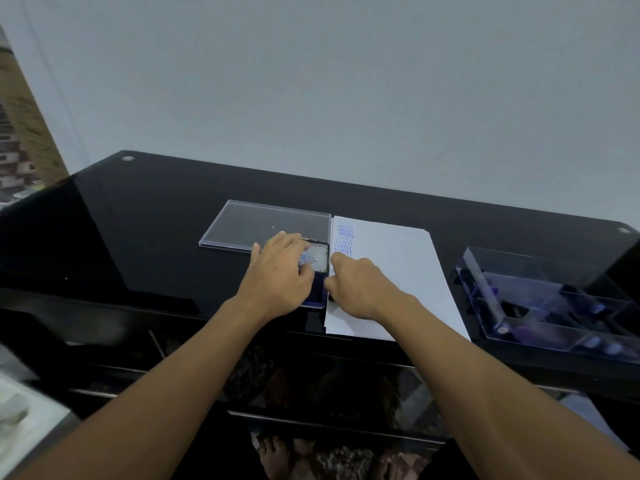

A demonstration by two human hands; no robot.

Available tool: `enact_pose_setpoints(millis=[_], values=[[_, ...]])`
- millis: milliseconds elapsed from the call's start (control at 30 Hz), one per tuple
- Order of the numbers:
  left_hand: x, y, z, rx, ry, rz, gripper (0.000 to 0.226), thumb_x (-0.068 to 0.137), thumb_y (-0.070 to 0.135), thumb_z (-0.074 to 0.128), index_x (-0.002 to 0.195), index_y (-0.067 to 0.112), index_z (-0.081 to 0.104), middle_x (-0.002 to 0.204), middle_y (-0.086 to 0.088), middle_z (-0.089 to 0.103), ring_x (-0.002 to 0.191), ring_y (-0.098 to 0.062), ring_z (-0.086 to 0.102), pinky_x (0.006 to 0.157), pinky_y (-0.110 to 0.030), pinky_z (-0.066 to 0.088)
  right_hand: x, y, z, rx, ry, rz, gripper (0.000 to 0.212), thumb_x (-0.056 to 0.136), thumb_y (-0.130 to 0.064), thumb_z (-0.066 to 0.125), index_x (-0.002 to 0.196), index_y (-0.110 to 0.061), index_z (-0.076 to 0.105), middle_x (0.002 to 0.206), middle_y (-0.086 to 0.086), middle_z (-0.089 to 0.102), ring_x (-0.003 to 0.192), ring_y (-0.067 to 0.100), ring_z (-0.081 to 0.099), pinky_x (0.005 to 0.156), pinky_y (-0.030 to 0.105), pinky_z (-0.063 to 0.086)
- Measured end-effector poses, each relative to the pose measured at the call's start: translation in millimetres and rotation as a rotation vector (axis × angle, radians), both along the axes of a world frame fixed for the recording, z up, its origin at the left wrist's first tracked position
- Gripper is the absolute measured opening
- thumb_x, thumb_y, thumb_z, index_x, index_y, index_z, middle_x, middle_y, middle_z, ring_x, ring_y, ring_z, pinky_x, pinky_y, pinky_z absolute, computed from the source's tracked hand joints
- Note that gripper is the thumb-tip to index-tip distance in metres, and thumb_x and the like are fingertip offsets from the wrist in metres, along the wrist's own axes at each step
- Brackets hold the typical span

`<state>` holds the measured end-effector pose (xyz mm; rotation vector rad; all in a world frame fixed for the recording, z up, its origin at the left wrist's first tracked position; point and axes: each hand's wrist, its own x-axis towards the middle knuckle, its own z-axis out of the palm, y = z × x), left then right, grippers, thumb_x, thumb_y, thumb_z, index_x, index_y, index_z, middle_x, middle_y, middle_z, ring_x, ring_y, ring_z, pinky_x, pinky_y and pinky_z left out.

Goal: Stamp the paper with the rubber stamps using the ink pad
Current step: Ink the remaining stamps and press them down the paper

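Table [138,237] of black glass runs across your view. On it, left of centre, lies a clear lid [266,225], flat, with nothing in it. Its near right corner is covered by your left hand [280,271].

That hand lies over the ink pad [317,299], which sits touching the near edge of the lid and just beside the paper. Your fingers are spread and only lightly bent across the pad's case, resting on it rather than wrapped round it. The far half of the pad shows a pale label with small print. The near half is dark blue.

Paper [398,268] comes next, a white sheet whose left edge lies against the pad. A column of blue prints [344,239] runs down its far left corner, reading AMENDED three times and then SAMPLE several times.

Your right hand [360,289] is on the sheet's left edge, just below that column, knuckles up and fingers curled under. I cannot tell what they hold, because the palm hides it.

Well apart, at the far right, stands a clear box [491,327] split by dividers. Stamps [596,308] with purple handles lie in several of its compartments, but their number is too blurred to count.
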<state>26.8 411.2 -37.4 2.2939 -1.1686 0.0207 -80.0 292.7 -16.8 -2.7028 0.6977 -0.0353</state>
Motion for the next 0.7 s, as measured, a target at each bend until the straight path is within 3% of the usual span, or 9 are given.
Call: enact_pose_setpoints(millis=[133,433,700], values=[[0.2,-0.8,-1.7,0.009,-0.003,-0.001,0.043,0.101,0.026,0.046,0.142,0.016,0.049,0.151,0.002,0.042,0.148,-0.018,0.023,0.121,-0.056,0.015,3.2,-2.9,1.0,0.019,0.005,-0.010,0.020,0.097,-0.024,0.044,0.080,-0.021,0.034,0.075,0.005,0.046,0.065,0.019,0.043,0.057,0.034,0.033],[-2.1,-0.7,-1.6,-0.001,-0.007,-0.010,0.042,0.101,0.026,0.045,0.141,0.016,0.050,0.151,0.002,0.043,0.146,-0.017,0.026,0.122,-0.053,0.015,-9.7,12.8,-4.8,-0.056,-0.072,-0.028,0.014,0.097,-0.023,0.044,0.093,-0.015,0.034,0.069,0.005,0.039,0.059,0.019,0.035,0.052,0.034,0.025],[-1.5,3.4,-3.6,-0.006,-0.009,-0.010,0.043,0.101,0.026,0.046,0.142,0.017,0.049,0.151,0.003,0.043,0.147,-0.017,0.024,0.121,-0.052,0.014,4.4,-0.2,1.2,0.006,0.003,-0.030,0.012,0.098,-0.025,0.045,0.094,-0.015,0.042,0.087,0.011,0.052,0.078,0.029,0.051,0.064,0.035,0.039]])
